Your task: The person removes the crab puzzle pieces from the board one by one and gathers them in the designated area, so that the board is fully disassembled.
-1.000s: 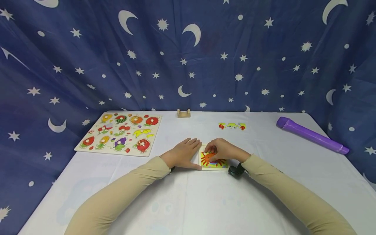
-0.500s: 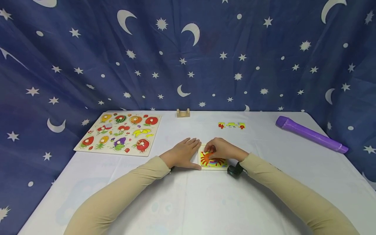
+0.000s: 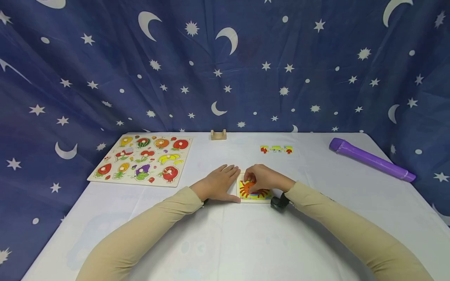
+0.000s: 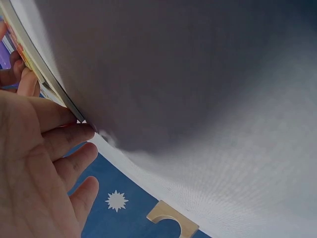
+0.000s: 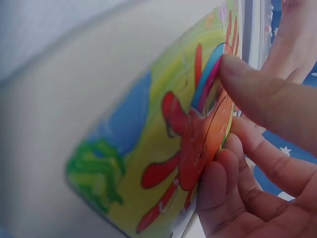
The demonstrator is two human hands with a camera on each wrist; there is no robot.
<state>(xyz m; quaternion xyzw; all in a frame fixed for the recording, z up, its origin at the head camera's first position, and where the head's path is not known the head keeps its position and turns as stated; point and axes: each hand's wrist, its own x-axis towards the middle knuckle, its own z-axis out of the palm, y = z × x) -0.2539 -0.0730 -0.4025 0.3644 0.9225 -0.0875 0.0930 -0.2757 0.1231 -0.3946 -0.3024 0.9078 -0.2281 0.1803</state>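
A small puzzle board (image 3: 254, 201) with a yellow, red and orange crab picture lies on the white table between both hands. My right hand (image 3: 264, 178) pinches an orange crab puzzle piece (image 5: 216, 130) at the picture's middle. The thumb (image 5: 267, 94) is on one side and curled fingertips on the other, and they hide part of the piece. My left hand (image 3: 218, 185) lies along the board's left edge, its fingers extended and thumb near the lower left corner. In the left wrist view its fingertips touch the board's edge (image 4: 59, 94).
Several small red and yellow-green puzzle pieces (image 3: 276, 149) lie in a row behind the board. A fruit peg board (image 3: 130, 181) is at the back left, a small wooden stand (image 3: 218, 136) at the back edge, and a purple microphone-shaped tube (image 3: 372, 160) at the right.
Hardly anything differs: the right fingers shift slightly over the crab piece. The left hand stays at the board's edge, and the whole head view drifts a little.
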